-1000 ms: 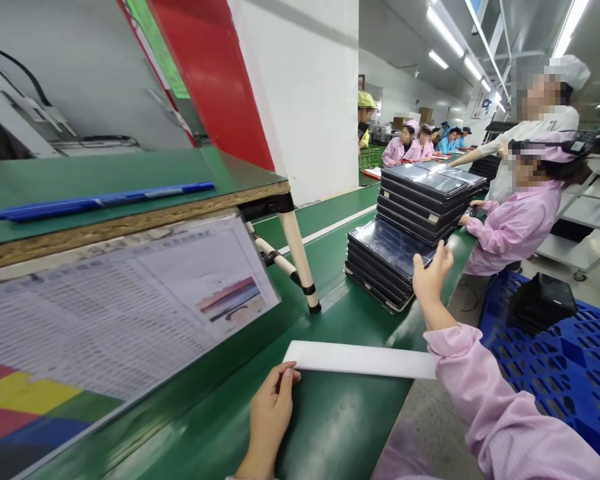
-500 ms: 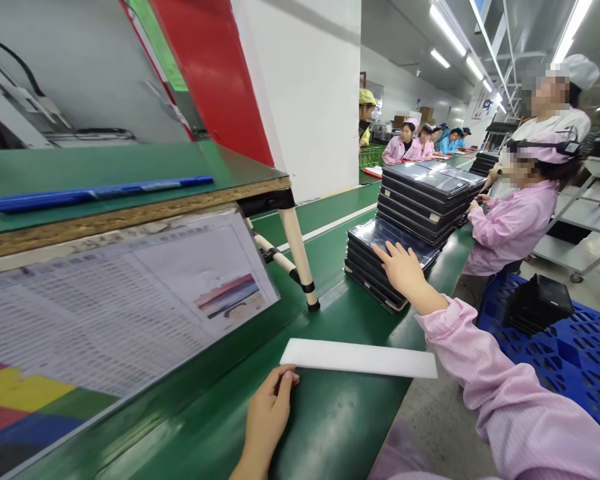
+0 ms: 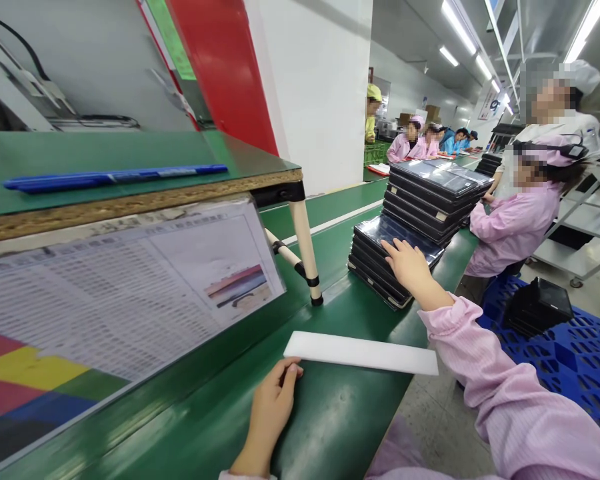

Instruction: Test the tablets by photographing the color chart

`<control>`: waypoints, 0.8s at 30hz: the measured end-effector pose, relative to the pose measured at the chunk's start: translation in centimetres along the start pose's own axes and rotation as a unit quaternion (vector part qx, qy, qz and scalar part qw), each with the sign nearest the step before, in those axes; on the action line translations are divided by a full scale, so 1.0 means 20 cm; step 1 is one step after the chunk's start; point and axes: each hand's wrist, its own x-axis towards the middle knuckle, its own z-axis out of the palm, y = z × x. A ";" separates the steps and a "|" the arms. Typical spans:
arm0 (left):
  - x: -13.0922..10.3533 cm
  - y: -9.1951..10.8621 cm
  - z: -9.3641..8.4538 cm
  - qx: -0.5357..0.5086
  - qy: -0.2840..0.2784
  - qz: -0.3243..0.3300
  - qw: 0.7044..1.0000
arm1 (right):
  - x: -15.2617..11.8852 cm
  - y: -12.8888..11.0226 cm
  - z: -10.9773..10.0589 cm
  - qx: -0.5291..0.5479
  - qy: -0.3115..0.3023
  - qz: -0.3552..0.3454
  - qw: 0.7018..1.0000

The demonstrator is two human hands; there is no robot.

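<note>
A flat white strip (image 3: 363, 352), foam-like in look, lies on the green bench with its right end at the bench's near edge. My left hand (image 3: 275, 397) rests at the strip's left end, fingers curled and the thumb close to the index fingertip. Whether anything is between them is hidden. My right hand (image 3: 409, 267) is stretched out over the lower stack of flat black panels (image 3: 373, 267), fingers spread on or just above its glossy top. Directly behind it rises a taller stack of similar panels (image 3: 430, 200).
At left stands a raised green shelf (image 3: 260, 163) carrying blue pens (image 3: 115, 177), with a printed sheet (image 3: 145, 280) on its front and a pale tube leg (image 3: 305, 247). Co-workers (image 3: 505, 213) are beyond the stacks. A blue pallet (image 3: 545, 360) bearing black items lies at right.
The view has shifted slightly, so the shelf and stacks appear a little further right. Both hands keep nearly the same places by the strip and the lower stack.
</note>
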 end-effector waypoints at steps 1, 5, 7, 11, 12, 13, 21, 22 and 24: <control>0.00 0.00 0.00 -0.001 -0.002 -0.002 1.000 | 0.00 0.00 -0.01 0.001 0.001 0.001 1.000; 0.00 0.00 0.00 -0.003 -0.004 -0.007 1.000 | 0.01 0.00 -0.03 0.009 0.010 0.018 1.000; 0.00 -0.01 0.00 -0.003 -0.002 -0.002 1.000 | 0.02 0.00 -0.04 0.016 0.013 0.031 0.999; 0.00 -0.01 0.00 -0.003 -0.001 0.005 1.000 | 0.02 0.04 -0.05 0.039 0.020 0.057 0.997; 0.00 -0.01 -0.01 -0.001 -0.001 0.004 1.000 | 0.01 0.05 -0.05 0.047 0.023 0.062 0.997; 0.00 -0.01 -0.01 0.001 -0.001 0.000 1.000 | 0.01 0.06 -0.04 0.055 0.026 0.065 0.996; 0.00 -0.02 0.00 0.008 -0.002 0.005 1.000 | -0.01 0.09 0.00 0.085 0.030 0.047 0.995; 0.00 -0.02 0.00 0.010 -0.002 0.003 1.000 | -0.01 0.08 0.00 0.086 0.030 0.045 0.995; 0.00 -0.02 0.00 0.011 -0.003 -0.002 1.000 | -0.02 0.08 0.01 0.085 0.030 0.039 0.995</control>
